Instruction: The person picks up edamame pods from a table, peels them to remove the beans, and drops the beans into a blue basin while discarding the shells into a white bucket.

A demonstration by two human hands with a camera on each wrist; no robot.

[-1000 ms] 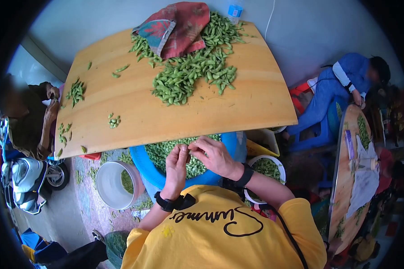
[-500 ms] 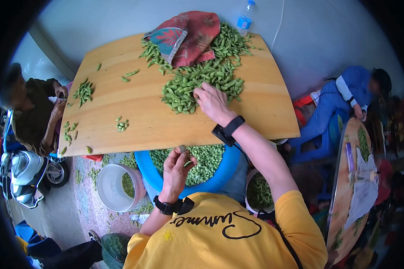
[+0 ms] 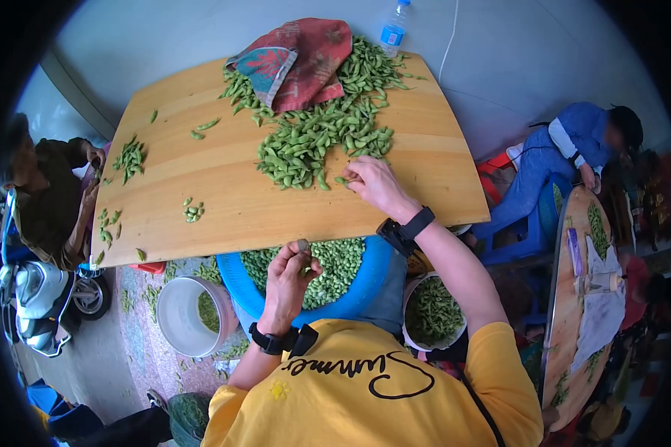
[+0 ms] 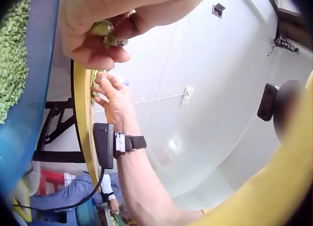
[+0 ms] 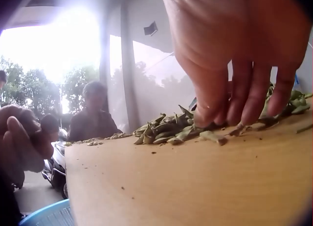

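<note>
My right hand (image 3: 380, 186) is over the table just off the near edge of a pile of green soybean pods (image 3: 294, 153). A single soybean pod (image 3: 341, 180) sits between its thumb and fingertips. In the right wrist view the fingers point down close to the wood, beside the pods (image 5: 166, 130). My left hand (image 3: 287, 279) is held above a blue basket (image 3: 235, 287) full of shelled green beans (image 3: 335, 272). Its curled fingers hold small green pod pieces (image 4: 103, 29), seen in the left wrist view.
A patterned cloth (image 3: 313, 63) covers part of the pile; a water bottle (image 3: 394, 31) stands behind. Few beans (image 3: 193, 212) lie on the wooden table (image 3: 224, 171). Below are a white bucket (image 3: 175, 316) and a pail of pods (image 3: 432, 309). People sit left and right.
My right hand left the left hand above the basket, reached into the pod pile, and has drawn back right and nearer with a soybean pod. The left hand stays over the basket.
</note>
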